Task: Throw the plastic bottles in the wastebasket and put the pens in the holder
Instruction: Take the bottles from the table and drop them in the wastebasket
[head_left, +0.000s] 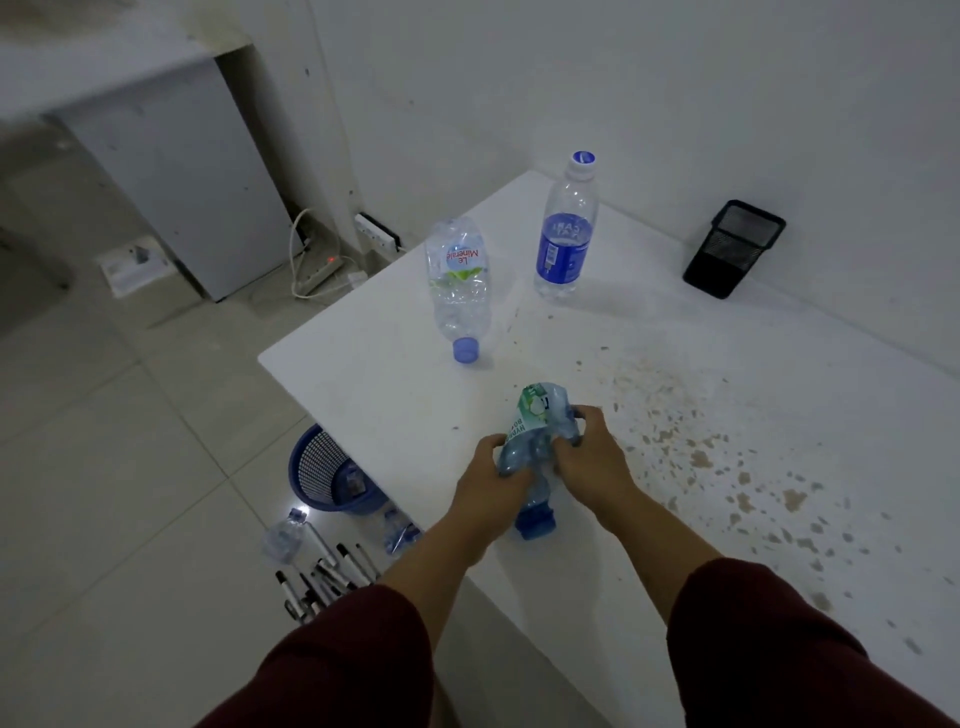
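Observation:
My left hand (488, 480) and my right hand (589, 452) both grip a crumpled green-labelled plastic bottle (535, 415) over the near part of the white table (363, 374); its blue cap (535, 522) points toward me. Farther back, a clear bottle (460, 283) lies on its side with its blue cap toward me. A blue-labelled bottle (566, 234) stands upright beside it. The black mesh pen holder (735, 249) sits at the back against the wall. A blue wastebasket (327, 475) stands on the floor left of the table. Several pens (322, 577) lie on the floor near it.
Two crushed bottles, one (283, 535) and another (400, 532), lie on the floor by the pens. A power strip with cables (319, 270) sits on the floor by a white cabinet (182, 171). The table's right side is speckled with brown stains (727, 467).

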